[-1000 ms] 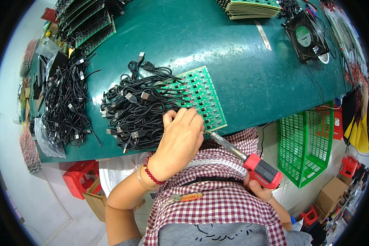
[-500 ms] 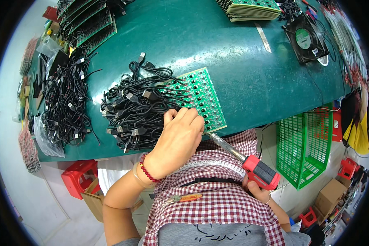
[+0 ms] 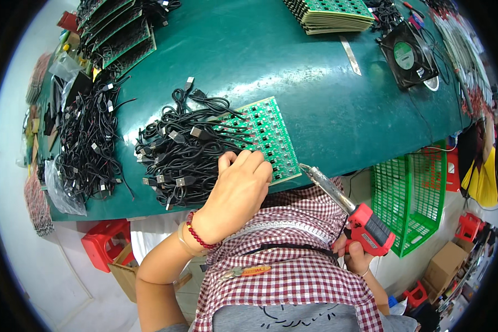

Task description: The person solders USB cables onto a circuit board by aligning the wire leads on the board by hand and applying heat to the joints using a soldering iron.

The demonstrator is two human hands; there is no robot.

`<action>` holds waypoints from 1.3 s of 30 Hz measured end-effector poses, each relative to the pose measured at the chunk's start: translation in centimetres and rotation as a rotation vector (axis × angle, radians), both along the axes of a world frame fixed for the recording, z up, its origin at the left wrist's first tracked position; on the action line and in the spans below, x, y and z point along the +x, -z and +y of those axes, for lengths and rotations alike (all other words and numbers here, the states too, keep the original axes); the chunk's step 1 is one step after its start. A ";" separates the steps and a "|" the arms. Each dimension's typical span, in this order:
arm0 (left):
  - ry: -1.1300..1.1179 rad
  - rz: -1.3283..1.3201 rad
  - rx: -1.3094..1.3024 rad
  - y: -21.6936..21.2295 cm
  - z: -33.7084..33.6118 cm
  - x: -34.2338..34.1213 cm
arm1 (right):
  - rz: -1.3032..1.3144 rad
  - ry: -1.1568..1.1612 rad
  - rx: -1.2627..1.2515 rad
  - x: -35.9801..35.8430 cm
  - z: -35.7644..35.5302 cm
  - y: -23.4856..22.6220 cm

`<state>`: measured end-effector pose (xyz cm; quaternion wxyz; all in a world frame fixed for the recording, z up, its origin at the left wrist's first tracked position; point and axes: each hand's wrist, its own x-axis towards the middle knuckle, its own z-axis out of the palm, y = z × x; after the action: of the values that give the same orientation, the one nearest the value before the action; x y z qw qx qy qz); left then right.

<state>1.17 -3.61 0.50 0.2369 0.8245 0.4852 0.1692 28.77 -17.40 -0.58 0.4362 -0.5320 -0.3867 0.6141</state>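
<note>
The left hand (image 3: 235, 191) lies flat with its fingers curled down on the near edge of a green circuit board with rows of small black parts (image 3: 265, 135), pressing it and the black cable ends there onto the dark green table (image 3: 293, 61). It grips nothing; it just pins things down. The right hand (image 3: 355, 255) is closed tight around the red handle of a soldering gun with a long metal tip (image 3: 348, 207). The step in hand looks like joining the cables to the board: the board is held steady and the tool is ready, but its tip hangs just off the board's near right corner, not touching. The next move likely calls for bringing the tip up onto a joint right beside the left fingers, slowly, so the hot end misses the skin. The gun's long line runs from the right hand up and to the left, tip toward the board. The board's long side runs away from the left hand, up and a bit left. A heap of black cables with plugs (image 3: 177, 155) lies just left of the left hand.
</note>
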 end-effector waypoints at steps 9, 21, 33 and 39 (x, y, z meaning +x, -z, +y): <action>0.037 0.084 0.022 -0.1 -0.2 -0.4 | 0.089 -0.001 -0.025 0.2 -0.3 0.7; 0.238 0.323 0.227 -1.6 -0.9 -2.0 | 0.003 -0.129 0.007 1.0 0.2 1.2; -0.393 0.134 0.618 -5.1 7.6 -12.6 | 0.128 0.273 0.160 -0.8 5.5 0.2; -0.669 0.739 0.385 1.8 12.4 -26.1 | 0.166 0.270 0.171 -1.2 6.7 -0.9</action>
<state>-24.93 8.81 -1.34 -0.1724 0.6581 0.7327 0.0197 27.55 -10.65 0.27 0.5889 -0.4876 -0.3254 0.5564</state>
